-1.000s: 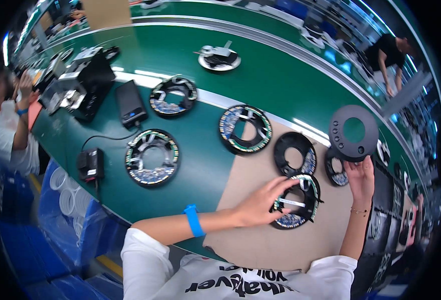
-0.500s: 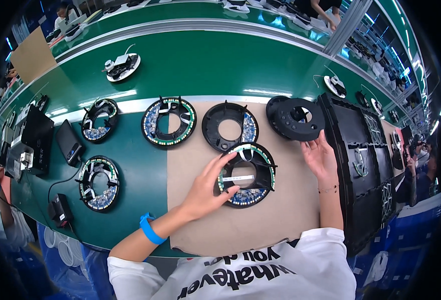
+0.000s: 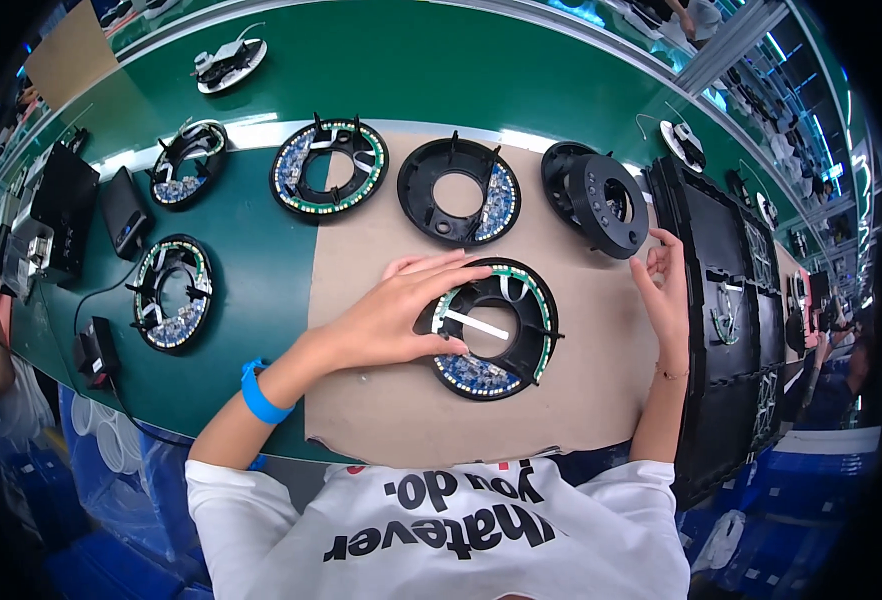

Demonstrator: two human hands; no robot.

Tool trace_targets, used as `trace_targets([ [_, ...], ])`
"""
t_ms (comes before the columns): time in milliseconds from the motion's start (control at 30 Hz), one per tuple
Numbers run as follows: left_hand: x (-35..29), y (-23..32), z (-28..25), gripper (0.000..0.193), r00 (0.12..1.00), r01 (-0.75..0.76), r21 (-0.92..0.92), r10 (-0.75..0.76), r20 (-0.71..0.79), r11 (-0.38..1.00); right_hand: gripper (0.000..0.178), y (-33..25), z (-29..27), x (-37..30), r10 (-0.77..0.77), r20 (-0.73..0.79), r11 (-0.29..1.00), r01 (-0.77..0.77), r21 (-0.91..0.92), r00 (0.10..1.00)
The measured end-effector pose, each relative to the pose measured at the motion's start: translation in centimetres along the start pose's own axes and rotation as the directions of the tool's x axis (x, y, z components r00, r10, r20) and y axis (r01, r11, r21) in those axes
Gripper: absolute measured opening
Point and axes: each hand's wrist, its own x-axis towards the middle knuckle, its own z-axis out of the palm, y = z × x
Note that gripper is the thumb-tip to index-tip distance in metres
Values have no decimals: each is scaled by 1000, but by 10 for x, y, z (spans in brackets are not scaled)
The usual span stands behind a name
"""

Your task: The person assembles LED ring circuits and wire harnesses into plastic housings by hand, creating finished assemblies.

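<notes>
On the brown sheet in front of me lies a black ring housing (image 3: 549,325) with a rim of small lights, a blue circuit board and a white flat cable (image 3: 476,325) slanting across its hole. My left hand (image 3: 396,310) grips its left side, fingers over the upper rim and thumb on the lower inner edge. My right hand (image 3: 666,285) is open, fingers bent and apart. Its fingertips are beside the lower right edge of a dark ring cover (image 3: 598,212), which leans tilted on another black round part (image 3: 559,165). Whether they touch the cover, I cannot tell.
Behind lies a black ring (image 3: 426,190) with a partial board. More lit-rim rings (image 3: 286,195) lie to the left, near a black power bank (image 3: 121,215) and a black box (image 3: 66,215). Black trays (image 3: 711,400) stand at right. Past the ledge is a green surface (image 3: 381,60).
The leaning cover has turned and tilted, and my right hand has shifted to its lower right side. My left hand holds the ring more fully; its white cable now slants. The view has shifted.
</notes>
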Motion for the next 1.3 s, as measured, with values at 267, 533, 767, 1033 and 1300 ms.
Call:
trace_targets([
  [267,11,3,-1,74,943,-99,120,54,327,988,32,-93,22,-18,-605,519,750,651,115,605],
  [533,21,1,2,45,958,-136,155,90,271,978,23,-100,57,-19,-661,564,663,737,129,495],
  [767,13,-7,8,39,973,-209,239,179,143,948,12,-94,63,-27,-668,539,679,718,157,513],
  [1033,9,-1,0,39,980,-179,301,144,135,937,15,-87,77,-44,-696,394,693,706,147,601],
  [1300,-3,13,-7,36,987,-114,449,151,-48,886,14,-83,85,-46,-704,380,695,692,194,600],
])
